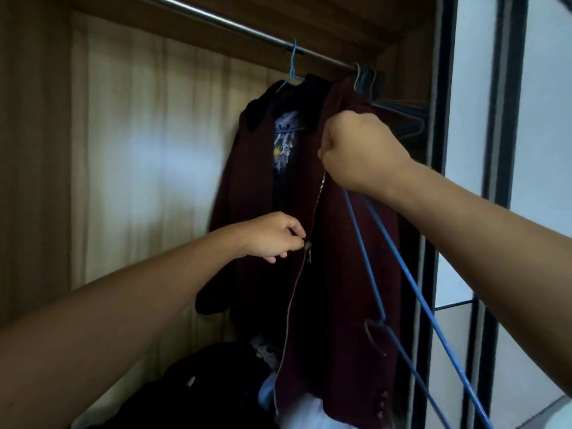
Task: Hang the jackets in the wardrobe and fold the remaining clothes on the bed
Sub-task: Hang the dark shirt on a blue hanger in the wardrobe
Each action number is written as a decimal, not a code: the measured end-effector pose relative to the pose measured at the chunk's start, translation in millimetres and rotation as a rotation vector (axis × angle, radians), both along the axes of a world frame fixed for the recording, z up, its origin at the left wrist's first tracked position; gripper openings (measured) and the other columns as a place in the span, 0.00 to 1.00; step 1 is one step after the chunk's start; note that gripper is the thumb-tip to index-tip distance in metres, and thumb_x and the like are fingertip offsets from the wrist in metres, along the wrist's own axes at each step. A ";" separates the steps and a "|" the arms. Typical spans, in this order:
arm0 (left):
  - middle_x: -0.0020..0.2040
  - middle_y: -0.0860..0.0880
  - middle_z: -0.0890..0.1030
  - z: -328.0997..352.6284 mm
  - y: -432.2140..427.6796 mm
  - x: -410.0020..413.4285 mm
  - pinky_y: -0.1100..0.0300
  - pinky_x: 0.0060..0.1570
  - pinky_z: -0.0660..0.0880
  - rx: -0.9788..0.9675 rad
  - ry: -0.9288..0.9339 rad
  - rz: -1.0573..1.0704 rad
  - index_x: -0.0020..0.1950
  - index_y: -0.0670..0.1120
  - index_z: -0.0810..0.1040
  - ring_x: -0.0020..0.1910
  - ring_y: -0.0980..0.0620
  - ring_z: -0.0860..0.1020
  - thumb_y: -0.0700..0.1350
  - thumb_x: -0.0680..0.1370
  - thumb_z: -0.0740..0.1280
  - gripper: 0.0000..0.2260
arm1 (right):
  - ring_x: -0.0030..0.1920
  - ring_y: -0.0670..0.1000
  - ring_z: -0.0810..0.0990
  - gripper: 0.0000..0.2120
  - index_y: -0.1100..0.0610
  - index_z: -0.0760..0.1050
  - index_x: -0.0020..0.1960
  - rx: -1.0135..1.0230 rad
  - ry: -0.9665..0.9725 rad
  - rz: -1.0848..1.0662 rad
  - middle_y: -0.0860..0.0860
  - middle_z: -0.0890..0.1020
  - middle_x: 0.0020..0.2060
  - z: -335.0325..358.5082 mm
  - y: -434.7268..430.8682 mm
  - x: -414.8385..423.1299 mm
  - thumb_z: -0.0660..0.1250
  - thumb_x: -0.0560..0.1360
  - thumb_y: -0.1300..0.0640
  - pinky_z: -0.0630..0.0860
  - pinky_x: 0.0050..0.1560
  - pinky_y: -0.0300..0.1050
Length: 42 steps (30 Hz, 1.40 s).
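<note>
While maroon jacket [340,243] hangs on rail [247,30], left hand [272,236] pinches zip [309,246], right hand [362,153] grips blue hanger [365,258], shirt print [283,147] blurred.

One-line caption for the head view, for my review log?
Left hand pinches the zipper of a maroon jacket hung on the rod; right hand grips spare blue hangers.

The jacket [340,243] is dark maroon, with a black collar [260,116] and a silver zip [312,218]. Inside it, black fabric carries a white, pale-blue and yellow print [284,144]. The wire hanger [292,61] on the grey steel rod [216,20] is blue, as is the lower hanger [402,274]. The wardrobe panels [139,119] are brown wood grain. Below lie a black clothes heap [201,382] and white cloth [303,410]
</note>
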<state>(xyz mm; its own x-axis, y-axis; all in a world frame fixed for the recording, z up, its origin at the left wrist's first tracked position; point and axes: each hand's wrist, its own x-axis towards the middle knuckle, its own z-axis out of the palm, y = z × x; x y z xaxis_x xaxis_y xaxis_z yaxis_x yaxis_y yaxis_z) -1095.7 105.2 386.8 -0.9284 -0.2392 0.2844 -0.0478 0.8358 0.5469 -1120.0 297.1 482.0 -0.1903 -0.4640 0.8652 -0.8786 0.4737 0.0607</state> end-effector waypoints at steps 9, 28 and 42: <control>0.49 0.53 0.83 -20.4 -65.9 89.2 0.59 0.41 0.78 0.094 -0.117 0.174 0.49 0.54 0.79 0.45 0.54 0.83 0.48 0.84 0.58 0.10 | 0.53 0.65 0.81 0.09 0.63 0.80 0.51 0.038 -0.041 0.184 0.62 0.83 0.50 -18.7 -79.7 37.8 0.64 0.79 0.58 0.79 0.54 0.59; 0.42 0.46 0.79 -89.6 -141.8 196.8 0.53 0.39 0.72 0.087 0.024 0.608 0.59 0.47 0.74 0.40 0.47 0.79 0.51 0.79 0.71 0.13 | 0.20 0.45 0.75 0.12 0.50 0.77 0.39 -0.317 -0.700 0.768 0.52 0.80 0.29 -73.0 -195.1 -13.3 0.62 0.81 0.57 0.74 0.21 0.40; 0.37 0.51 0.77 -150.2 -163.1 125.5 0.70 0.29 0.67 -0.056 0.184 0.634 0.43 0.52 0.72 0.32 0.53 0.74 0.35 0.77 0.63 0.11 | 0.32 0.53 0.76 0.17 0.64 0.78 0.52 0.577 -1.144 0.486 0.60 0.78 0.38 -248.2 -176.9 -83.7 0.62 0.84 0.49 0.81 0.35 0.48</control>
